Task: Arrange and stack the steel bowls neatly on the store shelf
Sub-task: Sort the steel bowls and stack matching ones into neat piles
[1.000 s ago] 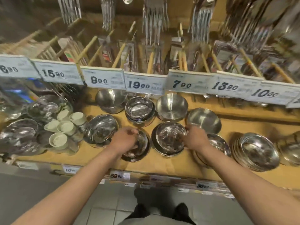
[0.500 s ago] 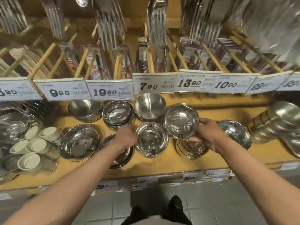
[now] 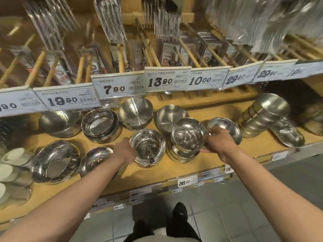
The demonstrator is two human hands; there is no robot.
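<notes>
Near the shelf's front edge, the right hand grips a tilted steel bowl over a bowl stack, seemingly to nest it, while the left hand curls around the neighbouring bowl, steadying it

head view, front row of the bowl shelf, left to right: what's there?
White cups → wide shallow bowl → shiny bowl → left hand → bowl stack it touches → lifted bowl over a short stack → right hand gripping that bowl.
</notes>
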